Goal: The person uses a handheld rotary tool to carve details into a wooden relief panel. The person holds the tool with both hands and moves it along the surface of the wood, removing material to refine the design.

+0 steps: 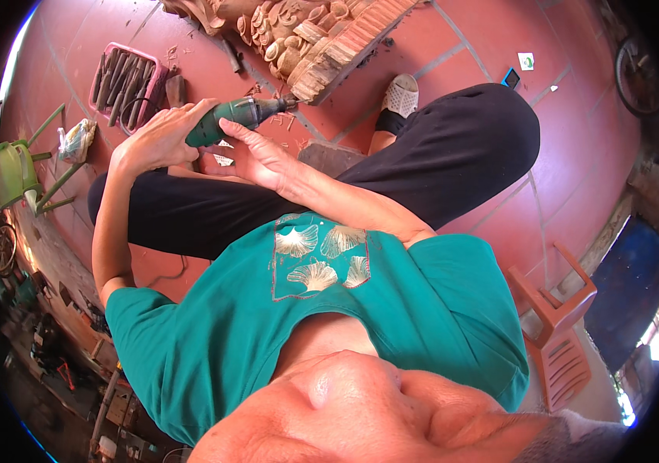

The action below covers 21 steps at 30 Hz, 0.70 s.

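Note:
A green die grinder (225, 122) with a dark nose lies across both my hands, its tip pointing right toward a carved wooden piece (329, 69). My left hand (156, 139) is closed round the rear of its body, fingers over the top. Farther forward, my right hand (260, 160) grips from below, with the thumb on the body's side; its other fingers are partly hidden. The grinder's tip appears beside the carving's near lower corner; whether they touch I cannot tell. Wood shavings lie on the tiles around it.
A pink basket (161, 77) of chisel-like tools stands at the far left, near a green plastic chair (13, 174) and a plastic bag (76, 140). A wooden block (328, 158) lies by my legs. At right are a brown plastic chair (557, 309) and a bicycle wheel (638, 77).

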{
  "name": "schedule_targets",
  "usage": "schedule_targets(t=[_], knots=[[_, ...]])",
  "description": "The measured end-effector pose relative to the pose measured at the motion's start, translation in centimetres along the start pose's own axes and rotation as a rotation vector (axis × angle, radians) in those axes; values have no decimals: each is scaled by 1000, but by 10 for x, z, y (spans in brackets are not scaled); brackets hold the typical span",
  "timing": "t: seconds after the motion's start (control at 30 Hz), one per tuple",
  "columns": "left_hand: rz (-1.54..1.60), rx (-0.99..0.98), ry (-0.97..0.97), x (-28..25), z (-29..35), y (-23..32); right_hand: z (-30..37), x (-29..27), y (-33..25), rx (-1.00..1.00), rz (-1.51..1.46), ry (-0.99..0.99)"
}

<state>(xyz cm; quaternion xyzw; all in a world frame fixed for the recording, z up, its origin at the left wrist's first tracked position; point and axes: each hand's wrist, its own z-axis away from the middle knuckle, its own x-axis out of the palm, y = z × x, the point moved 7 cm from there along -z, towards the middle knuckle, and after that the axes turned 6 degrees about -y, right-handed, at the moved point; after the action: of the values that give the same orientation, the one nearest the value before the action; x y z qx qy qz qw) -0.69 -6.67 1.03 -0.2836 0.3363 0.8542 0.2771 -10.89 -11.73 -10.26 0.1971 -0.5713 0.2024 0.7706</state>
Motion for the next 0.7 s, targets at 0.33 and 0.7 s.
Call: schedule_targets(t=[0.33, 0.7], knots=[[-19, -61, -38, 0, 1, 3, -4, -6, 2, 8, -24, 1], [-40, -65, -17, 1, 0, 3, -4, -6, 0, -15, -32, 5]])
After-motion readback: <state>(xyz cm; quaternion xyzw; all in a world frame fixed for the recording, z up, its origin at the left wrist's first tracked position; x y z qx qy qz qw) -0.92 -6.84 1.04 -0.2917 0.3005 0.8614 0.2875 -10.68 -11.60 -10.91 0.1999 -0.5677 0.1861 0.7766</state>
